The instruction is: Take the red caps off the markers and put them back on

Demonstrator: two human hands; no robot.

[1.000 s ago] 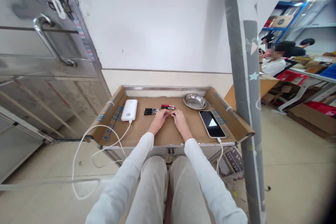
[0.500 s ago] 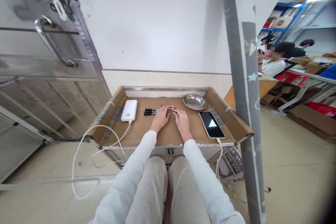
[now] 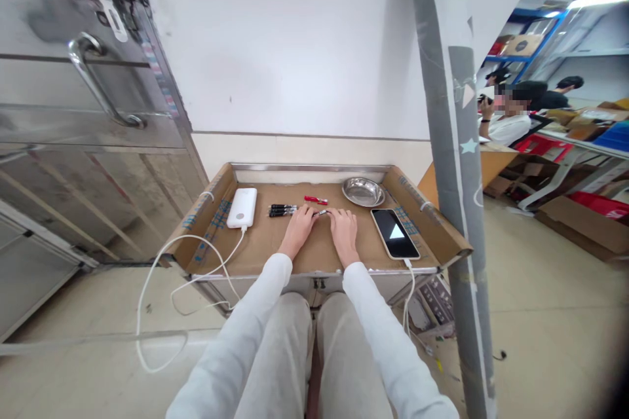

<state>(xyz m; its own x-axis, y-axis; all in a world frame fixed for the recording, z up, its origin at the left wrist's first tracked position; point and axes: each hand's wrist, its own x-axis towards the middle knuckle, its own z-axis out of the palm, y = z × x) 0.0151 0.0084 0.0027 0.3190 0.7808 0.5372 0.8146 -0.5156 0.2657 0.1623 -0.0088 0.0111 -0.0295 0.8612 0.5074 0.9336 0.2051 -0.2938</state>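
Note:
Over the middle of the cardboard-lined table (image 3: 275, 258), a dark pen (image 3: 322, 212) spans the gap between my two hands. My left hand (image 3: 299, 229) pinches its left end, and my right hand (image 3: 343, 232) has its fingertips closed on the right end. Several black pens (image 3: 282, 210) lie side by side just left of my left hand, partly covered by it. A red pen (image 3: 315, 200) rests beyond my fingertips, touched by neither hand. The round metal dish (image 3: 363, 192) stands at the back right.
A white power bank (image 3: 242, 207) with a cable lies at the left. To the right is a phone (image 3: 396, 234), also cabled. A wrapped grey pole (image 3: 462, 209) rises beside the table's right end. People (image 3: 511, 121) sit in the background at right.
My left hand has drawn back slightly from the red pen, which now shows fully. The dark pen now shows between both hands.

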